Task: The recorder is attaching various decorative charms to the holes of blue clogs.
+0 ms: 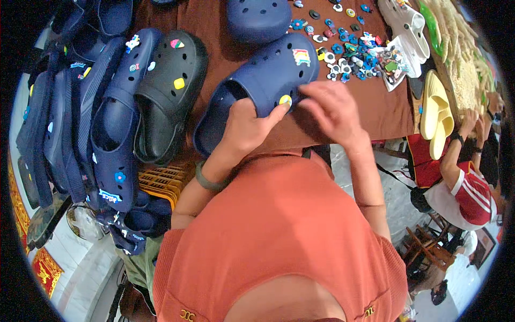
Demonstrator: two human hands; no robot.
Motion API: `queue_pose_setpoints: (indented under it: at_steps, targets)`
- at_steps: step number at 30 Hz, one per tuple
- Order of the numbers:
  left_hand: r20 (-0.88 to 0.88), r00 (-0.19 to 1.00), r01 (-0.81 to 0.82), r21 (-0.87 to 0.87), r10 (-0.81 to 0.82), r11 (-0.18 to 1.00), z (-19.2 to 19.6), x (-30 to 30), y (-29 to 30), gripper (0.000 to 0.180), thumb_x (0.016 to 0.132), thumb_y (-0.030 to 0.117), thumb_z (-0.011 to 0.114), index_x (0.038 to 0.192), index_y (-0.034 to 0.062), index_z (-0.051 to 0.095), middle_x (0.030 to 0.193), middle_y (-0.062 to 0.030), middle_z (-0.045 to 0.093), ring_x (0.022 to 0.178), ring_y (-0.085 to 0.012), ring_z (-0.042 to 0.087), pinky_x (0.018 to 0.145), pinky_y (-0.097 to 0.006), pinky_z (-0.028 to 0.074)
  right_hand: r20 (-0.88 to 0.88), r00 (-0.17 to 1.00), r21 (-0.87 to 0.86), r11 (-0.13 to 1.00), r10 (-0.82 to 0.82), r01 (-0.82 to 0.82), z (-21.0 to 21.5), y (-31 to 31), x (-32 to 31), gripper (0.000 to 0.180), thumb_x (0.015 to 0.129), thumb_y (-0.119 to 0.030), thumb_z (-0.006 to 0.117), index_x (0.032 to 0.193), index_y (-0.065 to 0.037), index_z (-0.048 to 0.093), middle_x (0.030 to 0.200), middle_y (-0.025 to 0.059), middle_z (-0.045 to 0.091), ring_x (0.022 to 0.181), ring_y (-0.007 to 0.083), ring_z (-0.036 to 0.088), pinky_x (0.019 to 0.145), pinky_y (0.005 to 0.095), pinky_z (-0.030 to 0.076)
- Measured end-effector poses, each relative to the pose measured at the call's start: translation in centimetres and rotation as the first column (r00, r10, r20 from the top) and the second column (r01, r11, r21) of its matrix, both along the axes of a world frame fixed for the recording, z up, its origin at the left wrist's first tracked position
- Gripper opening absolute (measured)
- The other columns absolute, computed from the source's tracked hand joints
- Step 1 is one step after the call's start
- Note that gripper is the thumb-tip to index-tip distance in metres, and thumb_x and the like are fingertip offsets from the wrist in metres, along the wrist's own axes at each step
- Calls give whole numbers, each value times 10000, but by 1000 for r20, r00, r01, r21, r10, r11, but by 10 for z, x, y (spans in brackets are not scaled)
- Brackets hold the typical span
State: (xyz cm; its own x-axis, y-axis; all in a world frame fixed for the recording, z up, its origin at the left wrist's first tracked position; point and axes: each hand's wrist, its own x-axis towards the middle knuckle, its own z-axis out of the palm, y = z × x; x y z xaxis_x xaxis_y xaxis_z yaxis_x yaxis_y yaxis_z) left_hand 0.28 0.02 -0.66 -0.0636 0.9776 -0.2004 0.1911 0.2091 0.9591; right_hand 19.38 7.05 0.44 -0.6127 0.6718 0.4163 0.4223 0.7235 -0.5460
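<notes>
Grasping the navy clog, the left hand thumbs a yellow charm; the right hand rests loosely curled on it.

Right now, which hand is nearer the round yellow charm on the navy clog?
Left. The left hand has its thumb on the yellow charm of the navy clog; the right hand sits just beside it, to the right.

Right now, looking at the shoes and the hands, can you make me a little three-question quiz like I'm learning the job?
1. True or false: the navy clog under both hands carries a rainbow-striped charm.
2. Which hand has a finger on the round yellow charm: A) left hand B) right hand?
3. What colour is the clog lying just left of it, with a yellow square charm?

Key: 1 true; 2 A; 3 black.
</notes>
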Motion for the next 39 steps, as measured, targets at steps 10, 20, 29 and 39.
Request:
queue_pose_setpoints:
  at_steps: [10, 20, 29, 39]
  targets:
    - [4, 943, 333, -68, -334, 940, 17, -1, -7, 508, 744, 139, 751, 1165, -49, 540, 1117, -154, 621, 1022, -227, 590, 910, -328, 446, 322, 871, 148, 929, -370, 340, -33, 139, 82, 225, 829, -156, 648, 1047, -102, 670, 1045, 131, 619, 933, 310, 606, 784, 372, 480]
    - [690, 712, 125, -303, 127, 945, 21, -5, 10, 364, 889, 227, 585, 1115, -58, 583, 1034, -84, 637, 925, -158, 609, 833, -293, 486, 520, 822, 189, 970, -232, 155, -31, 144, 82, 313, 738, -96, 689, 1050, -115, 661, 1072, 79, 619, 1010, 311, 550, 894, 382, 447]
    - [733, 667, 48, -225, 136, 973, 14, 8, 11, 335, 819, 108, 592, 1124, -32, 581, 1039, -99, 643, 916, -176, 628, 861, -307, 483, 27, 919, -537, 770, -394, 346, -22, 112, 81, 267, 804, -121, 692, 1044, -8, 657, 902, 29, 676, 839, 97, 603, 784, 255, 467]
    - [783, 613, 63, -179, 103, 982, 13, 8, 9, 317, 841, 98, 574, 1126, -41, 573, 1056, -114, 637, 931, -172, 625, 856, -296, 493, -84, 923, -543, 794, -376, 274, 1, 43, 30, 248, 825, -68, 667, 1060, 4, 635, 946, 13, 647, 872, 69, 559, 789, 233, 457]
